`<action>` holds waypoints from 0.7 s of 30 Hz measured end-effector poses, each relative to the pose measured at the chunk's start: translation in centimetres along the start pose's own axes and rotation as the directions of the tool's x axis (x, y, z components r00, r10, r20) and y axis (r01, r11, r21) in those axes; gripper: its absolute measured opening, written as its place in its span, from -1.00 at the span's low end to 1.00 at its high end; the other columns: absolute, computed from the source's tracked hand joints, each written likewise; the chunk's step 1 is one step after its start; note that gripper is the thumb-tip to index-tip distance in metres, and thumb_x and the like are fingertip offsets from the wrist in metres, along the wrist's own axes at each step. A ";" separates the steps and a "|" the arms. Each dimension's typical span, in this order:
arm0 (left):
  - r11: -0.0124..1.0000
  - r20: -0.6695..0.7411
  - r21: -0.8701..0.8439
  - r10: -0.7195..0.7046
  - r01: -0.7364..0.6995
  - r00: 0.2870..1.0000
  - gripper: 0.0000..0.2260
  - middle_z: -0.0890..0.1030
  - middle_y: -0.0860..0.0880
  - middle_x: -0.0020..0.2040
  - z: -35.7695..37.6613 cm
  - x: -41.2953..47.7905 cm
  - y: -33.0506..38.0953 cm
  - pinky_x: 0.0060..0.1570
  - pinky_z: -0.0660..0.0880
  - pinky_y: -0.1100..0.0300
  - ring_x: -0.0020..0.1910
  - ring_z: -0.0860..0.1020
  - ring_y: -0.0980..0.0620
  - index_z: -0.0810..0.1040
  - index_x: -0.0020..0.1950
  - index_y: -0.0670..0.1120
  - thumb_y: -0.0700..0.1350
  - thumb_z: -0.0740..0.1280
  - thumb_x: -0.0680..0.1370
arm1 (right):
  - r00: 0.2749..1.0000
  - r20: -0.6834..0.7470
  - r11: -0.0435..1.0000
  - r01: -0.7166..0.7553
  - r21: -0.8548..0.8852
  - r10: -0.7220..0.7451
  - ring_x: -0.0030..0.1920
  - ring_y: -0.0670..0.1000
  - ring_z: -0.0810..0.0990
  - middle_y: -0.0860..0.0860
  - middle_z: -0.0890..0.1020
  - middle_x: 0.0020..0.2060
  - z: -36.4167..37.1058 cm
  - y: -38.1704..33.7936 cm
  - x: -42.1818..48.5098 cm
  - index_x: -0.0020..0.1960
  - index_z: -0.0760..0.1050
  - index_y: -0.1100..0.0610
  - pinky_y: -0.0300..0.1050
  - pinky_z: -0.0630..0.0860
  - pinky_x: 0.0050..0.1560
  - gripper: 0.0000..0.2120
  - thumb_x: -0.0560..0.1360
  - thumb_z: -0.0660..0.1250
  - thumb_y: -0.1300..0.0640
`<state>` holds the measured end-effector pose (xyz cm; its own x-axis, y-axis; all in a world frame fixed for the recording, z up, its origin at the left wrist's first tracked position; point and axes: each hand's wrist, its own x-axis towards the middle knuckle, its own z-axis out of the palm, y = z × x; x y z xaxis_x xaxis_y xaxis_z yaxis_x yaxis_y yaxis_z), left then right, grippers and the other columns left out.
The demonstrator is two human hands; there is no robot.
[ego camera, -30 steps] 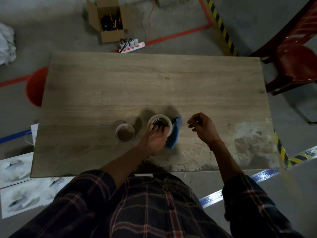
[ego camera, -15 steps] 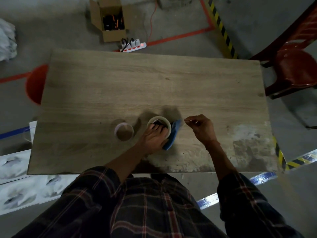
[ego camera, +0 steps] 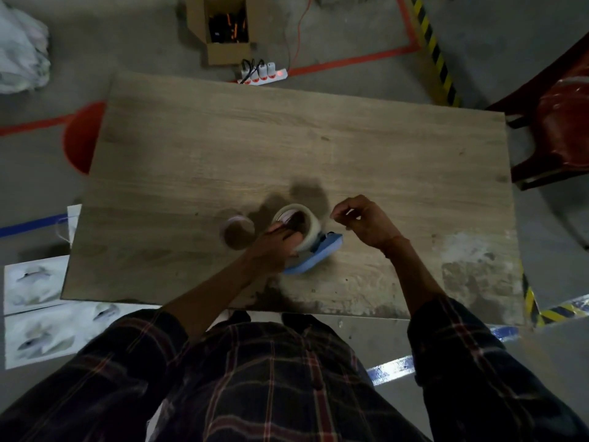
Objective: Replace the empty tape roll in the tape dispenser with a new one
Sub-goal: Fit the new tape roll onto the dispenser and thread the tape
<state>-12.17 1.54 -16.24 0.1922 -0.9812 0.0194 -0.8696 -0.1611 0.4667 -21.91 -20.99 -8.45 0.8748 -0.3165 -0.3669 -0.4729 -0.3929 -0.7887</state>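
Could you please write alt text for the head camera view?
A person's left hand grips a whitish tape roll on a blue plastic tape dispenser on a wooden table; the right hand hovers beside it, fingers curled. An empty tape core lies to its left.

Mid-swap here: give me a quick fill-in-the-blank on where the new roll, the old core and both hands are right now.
1. The left hand grips the tape roll seated on the ___ tape dispenser.
2. The empty core lies on the table, to the ___ of the tape roll.
3. The right hand, fingers curled, is on the roll's ___ side.
Missing words: blue; left; right.
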 end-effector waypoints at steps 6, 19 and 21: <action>0.997 0.151 0.025 0.069 -0.074 0.986 -0.80 0.61 -0.23 -0.08 -1.1 -0.4 -0.3 0.08 0.56 -0.14 -0.02 0.57 -0.31 0.37 0.00 -0.08 -0.19 0.31 0.43 | 0.993 0.089 0.997 -0.077 -0.025 0.079 -0.15 0.06 0.60 -0.12 0.55 -0.11 0.7 1.4 -0.9 0.03 0.61 0.27 -0.03 0.62 -0.07 -0.89 0.55 0.32 0.32; 1.000 0.173 -0.010 -0.008 0.010 0.985 -0.71 0.58 -0.22 0.09 -0.6 -0.4 0.1 0.02 0.48 -0.06 0.13 0.49 -0.25 0.48 0.08 -0.14 -0.22 0.48 0.42 | 0.981 0.109 0.984 -0.169 0.055 0.162 -0.20 0.06 0.59 0.03 0.58 -0.13 0.4 4.9 -3.2 -0.05 0.60 0.24 -0.27 0.59 -0.16 -0.86 0.50 0.32 0.42; 1.000 0.150 -0.006 -0.007 0.008 0.989 -0.76 0.57 -0.20 0.09 -0.9 -0.4 0.5 0.02 0.47 -0.05 0.11 0.48 -0.22 0.50 0.07 -0.15 -0.24 0.45 0.45 | 0.987 0.055 0.987 -0.154 0.039 0.151 -0.23 0.02 0.59 0.07 0.58 -0.11 0.6 5.4 -3.2 -0.04 0.63 0.25 -0.30 0.57 -0.16 -0.89 0.49 0.37 0.39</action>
<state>-12.23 1.99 -15.20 0.1281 -0.9848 -0.1171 -0.8651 -0.1687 0.4725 -27.18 -21.63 -11.85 0.7975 -0.3248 -0.5085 -0.5972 -0.3052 -0.7417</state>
